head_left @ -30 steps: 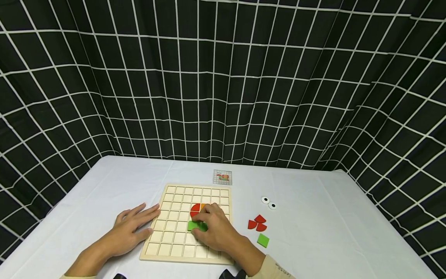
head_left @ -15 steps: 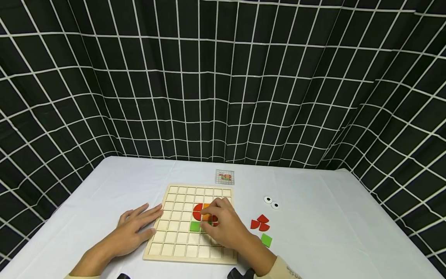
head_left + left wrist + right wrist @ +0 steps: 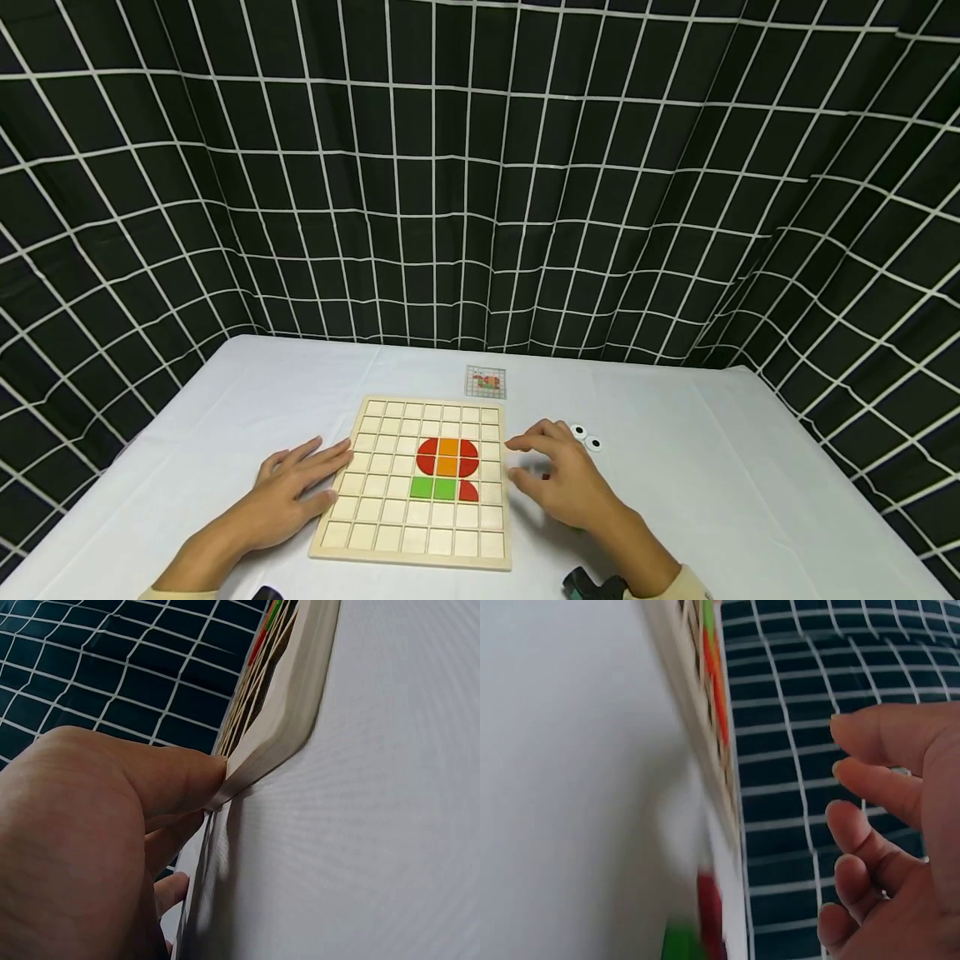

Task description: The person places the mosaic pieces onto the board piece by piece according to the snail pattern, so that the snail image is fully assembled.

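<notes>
A wooden grid board (image 3: 408, 559) lies on the white table. Seated in its cells are red quarter-circle tiles (image 3: 426, 457), orange square tiles (image 3: 447, 467) and two green square tiles (image 3: 422, 487). A single red quarter-circle tile (image 3: 468, 492) sits right of the green pair. My left hand (image 3: 281, 500) rests against the board's left edge, fingers extended; its thumb (image 3: 187, 776) touches the frame in the left wrist view. Just off the right edge, my right hand (image 3: 566, 483) hovers with nothing between thumb and fingers. It mostly hides the loose red tiles (image 3: 710, 911) and green tile (image 3: 681, 941).
Two round eye pieces (image 3: 586, 437) lie beyond my right hand. A small pattern card (image 3: 486, 382) lies behind the board, showing a coloured figure on a grid. Black curtain (image 3: 480, 183) with white grid lines stands behind the table.
My right hand has lifted off the tiles and moved right, past the board's edge, uncovering the green tiles and the lone red quarter-circle. The left hand keeps its place at the board.
</notes>
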